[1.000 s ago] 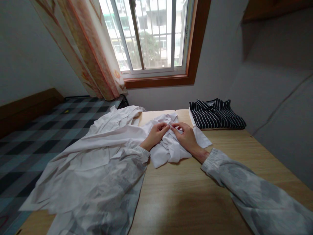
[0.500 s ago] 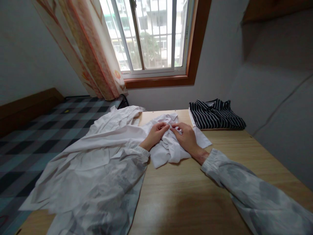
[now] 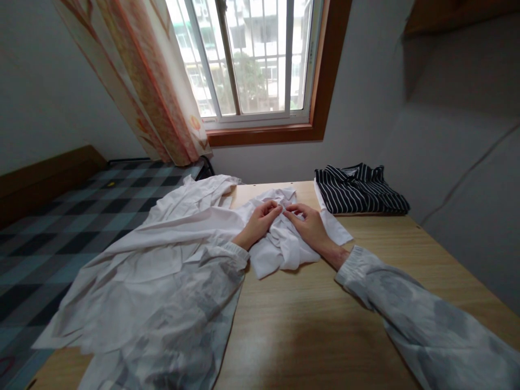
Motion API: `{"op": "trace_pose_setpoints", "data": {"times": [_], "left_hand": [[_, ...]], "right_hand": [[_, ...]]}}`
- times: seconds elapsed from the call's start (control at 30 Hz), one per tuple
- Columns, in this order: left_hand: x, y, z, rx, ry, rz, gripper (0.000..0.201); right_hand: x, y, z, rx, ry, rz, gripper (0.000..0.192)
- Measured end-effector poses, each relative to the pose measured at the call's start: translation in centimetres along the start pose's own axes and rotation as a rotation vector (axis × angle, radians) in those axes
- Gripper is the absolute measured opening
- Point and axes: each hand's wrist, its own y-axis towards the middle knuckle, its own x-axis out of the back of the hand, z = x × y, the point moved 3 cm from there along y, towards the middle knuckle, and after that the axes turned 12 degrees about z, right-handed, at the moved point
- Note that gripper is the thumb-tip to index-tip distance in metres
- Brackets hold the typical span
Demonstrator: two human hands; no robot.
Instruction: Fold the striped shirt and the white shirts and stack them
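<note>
Wood table [image 3: 317,319] lies nearest, with the white shirt [image 3: 170,254] sprawled along its left edge, long axis running from the near left corner up toward the far middle, where the bunched end lies. On that bunch the left hand [image 3: 260,223] and right hand [image 3: 311,226] rest close together, fingertips pinching the cloth between them. Just beyond the right hand sits a folded striped shirt [image 3: 359,190]. Farther back come the window [image 3: 252,59] and curtain [image 3: 162,97].
</note>
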Motion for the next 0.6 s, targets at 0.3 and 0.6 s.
{"op": "trace_pose_setpoints", "data": {"times": [0.3,0.6], "left_hand": [[0.07,-0.18,0.03,0.031,0.009,0.008,0.056],[0.44,-0.11,0.48,0.056,0.061,-0.059,0.055]], "right_hand": [[-0.23,0.31,-0.68,-0.024,0.135,0.070,0.042],[-0.11,0.23,-0.80,-0.024,0.141,0.034,0.040]]}}
